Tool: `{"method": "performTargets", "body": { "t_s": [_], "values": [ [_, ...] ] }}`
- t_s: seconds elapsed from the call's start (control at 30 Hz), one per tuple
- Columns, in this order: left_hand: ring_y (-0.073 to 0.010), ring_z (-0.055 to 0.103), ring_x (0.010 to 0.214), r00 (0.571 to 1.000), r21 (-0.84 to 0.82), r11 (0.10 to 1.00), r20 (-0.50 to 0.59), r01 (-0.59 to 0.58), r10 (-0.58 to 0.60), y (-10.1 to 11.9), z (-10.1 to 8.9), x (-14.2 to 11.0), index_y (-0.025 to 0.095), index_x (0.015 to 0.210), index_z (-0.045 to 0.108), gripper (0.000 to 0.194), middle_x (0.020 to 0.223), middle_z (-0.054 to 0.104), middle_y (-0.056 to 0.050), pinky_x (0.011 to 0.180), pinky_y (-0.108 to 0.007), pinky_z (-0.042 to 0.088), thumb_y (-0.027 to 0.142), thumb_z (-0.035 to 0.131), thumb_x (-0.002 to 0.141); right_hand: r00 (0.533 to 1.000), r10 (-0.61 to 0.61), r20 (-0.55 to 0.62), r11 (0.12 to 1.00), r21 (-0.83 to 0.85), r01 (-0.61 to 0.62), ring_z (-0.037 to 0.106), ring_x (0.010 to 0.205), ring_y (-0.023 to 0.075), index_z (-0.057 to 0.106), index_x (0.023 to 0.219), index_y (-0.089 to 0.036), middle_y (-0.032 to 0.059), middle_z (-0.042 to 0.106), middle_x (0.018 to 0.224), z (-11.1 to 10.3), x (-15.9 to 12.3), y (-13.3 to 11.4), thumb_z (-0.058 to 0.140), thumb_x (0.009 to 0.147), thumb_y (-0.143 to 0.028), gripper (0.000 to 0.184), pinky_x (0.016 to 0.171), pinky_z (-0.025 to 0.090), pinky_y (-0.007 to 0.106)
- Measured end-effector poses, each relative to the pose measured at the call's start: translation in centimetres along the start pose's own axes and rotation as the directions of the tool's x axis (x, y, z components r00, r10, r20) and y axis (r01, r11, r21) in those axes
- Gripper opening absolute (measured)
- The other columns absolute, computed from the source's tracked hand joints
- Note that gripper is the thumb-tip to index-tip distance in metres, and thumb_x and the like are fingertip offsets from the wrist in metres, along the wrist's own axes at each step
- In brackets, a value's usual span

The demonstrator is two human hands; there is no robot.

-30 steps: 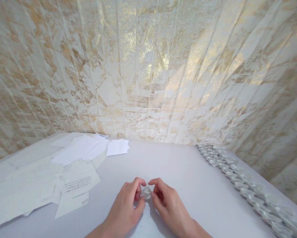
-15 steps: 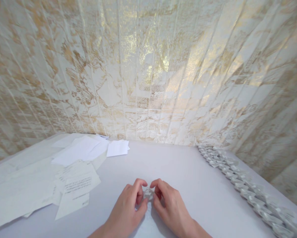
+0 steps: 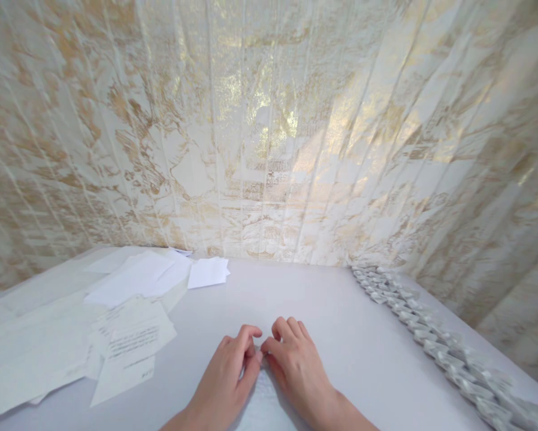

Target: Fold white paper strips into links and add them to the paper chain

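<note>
My left hand and right hand pinched a tiny gray thing, mostly hidden by my fingertips.

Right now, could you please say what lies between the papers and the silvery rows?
In the head view: left hand, small piece, right hand and tabletop.

Indoor desk/craft corner, poss. in a home.
White tabletop runs up to far wall covering, white w/ gold pattern & vert. folds or seams, more decor. than indust.; loose papers at left, some w/ print; long row of folded grey-silver pcs. at right. Home vs. small office: can't tell for sure.
</note>
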State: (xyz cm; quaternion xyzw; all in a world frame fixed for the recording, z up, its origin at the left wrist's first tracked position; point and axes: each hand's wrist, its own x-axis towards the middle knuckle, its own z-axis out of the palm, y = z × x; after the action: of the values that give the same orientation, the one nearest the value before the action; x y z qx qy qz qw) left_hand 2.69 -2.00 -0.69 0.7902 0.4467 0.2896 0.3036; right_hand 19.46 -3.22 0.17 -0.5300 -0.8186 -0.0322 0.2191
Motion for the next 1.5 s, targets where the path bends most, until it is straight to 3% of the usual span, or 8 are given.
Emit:
{"method": "performTargets", "body": {
  "t_s": [0.1,0.17,0.4,0.5,0.6,0.9,1.17,1.5],
  "values": [
    [-0.0215,0.056,0.078,1.000,-0.037,0.999,-0.002,0.014,-0.014,0.2,-0.4,-0.1,0.023,0.111,0.048,0.024,0.078,0.060,0.001,0.074,-0.032,0.041,0.039,0.036,0.099,0.999,0.034,0.023,0.996,-0.079,-0.032,0.054,0.081,0.0205,0.069,0.077,-0.023,0.0020,0.062,0.086,-1.1,0.5,1.1,0.074,0.079,-0.009,0.015,0.071,0.039,0.031],
    [-0.0209,0.056,0.078,1.000,-0.044,0.999,0.003,0.017,-0.017,0.3,-0.6,-0.1,0.023,0.110,0.048,0.023,0.078,0.060,0.002,0.074,-0.031,0.041,0.039,0.037,0.098,0.996,0.088,0.028,0.980,-0.179,-0.081,0.055,0.084,0.0217,0.071,0.078,-0.024,0.0021,0.064,0.088,-2.9,0.8,3.2,0.075,0.079,-0.010,0.014,0.073,0.040,0.031],
    [-0.0193,0.056,0.073,1.000,-0.016,1.000,-0.009,0.001,-0.001,-0.5,-0.1,0.0,0.024,0.111,0.048,0.022,0.078,0.058,0.002,0.071,-0.030,0.043,0.037,0.040,0.097,0.945,0.317,-0.077,0.851,-0.416,-0.320,0.055,0.089,0.0282,0.072,0.082,-0.021,0.0079,0.063,0.089,-10.5,-1.5,16.4,0.067,0.085,-0.016,0.008,0.079,0.041,0.037],
    [-0.0189,0.056,0.072,1.000,-0.024,1.000,-0.024,-0.003,0.002,-0.7,0.0,0.1,0.024,0.109,0.051,0.020,0.075,0.058,0.002,0.069,-0.029,0.043,0.035,0.042,0.095,0.910,0.402,-0.103,0.781,-0.481,-0.399,0.055,0.086,0.0291,0.073,0.078,-0.021,0.0086,0.063,0.085,-11.3,-3.8,20.8,0.065,0.083,-0.016,0.010,0.077,0.041,0.038],
    [-0.0186,0.057,0.072,1.000,-0.024,1.000,-0.031,-0.001,0.001,-0.6,-0.1,0.1,0.024,0.109,0.051,0.020,0.076,0.059,0.002,0.069,-0.029,0.043,0.035,0.043,0.095,0.889,0.446,-0.103,0.741,-0.514,-0.432,0.056,0.086,0.0289,0.073,0.081,-0.021,0.0087,0.063,0.086,-10.6,-5.3,23.3,0.063,0.083,-0.017,0.011,0.077,0.040,0.037],
    [-0.0194,0.055,0.073,1.000,0.013,1.000,-0.027,0.001,0.000,-0.7,0.2,-0.1,0.024,0.108,0.050,0.019,0.076,0.057,0.002,0.069,-0.029,0.041,0.033,0.040,0.095,0.867,0.492,-0.074,0.696,-0.564,-0.444,0.056,0.093,0.0307,0.074,0.086,-0.022,0.0106,0.064,0.093,-8.8,-5.9,26.0,0.061,0.084,-0.017,0.014,0.080,0.041,0.038],
    [-0.0198,0.054,0.075,1.000,0.003,1.000,-0.015,0.020,-0.020,-0.5,0.1,0.2,0.024,0.107,0.050,0.019,0.078,0.058,0.001,0.071,-0.030,0.042,0.034,0.040,0.094,0.867,0.494,-0.062,0.698,-0.567,-0.438,0.056,0.093,0.0315,0.074,0.086,-0.020,0.0125,0.064,0.092,-8.6,-6.0,26.7,0.059,0.083,-0.016,0.015,0.078,0.041,0.038],
    [-0.0204,0.058,0.074,1.000,0.028,1.000,-0.028,0.012,-0.012,-0.2,-0.1,0.0,0.025,0.103,0.054,0.018,0.076,0.060,0.001,0.070,-0.030,0.045,0.034,0.042,0.093,0.852,0.499,-0.161,0.768,-0.373,-0.520,0.057,0.087,0.0298,0.072,0.078,-0.021,0.0092,0.063,0.084,-9.1,-5.8,26.1,0.058,0.074,-0.011,0.017,0.079,0.042,0.039]
  ]
}}
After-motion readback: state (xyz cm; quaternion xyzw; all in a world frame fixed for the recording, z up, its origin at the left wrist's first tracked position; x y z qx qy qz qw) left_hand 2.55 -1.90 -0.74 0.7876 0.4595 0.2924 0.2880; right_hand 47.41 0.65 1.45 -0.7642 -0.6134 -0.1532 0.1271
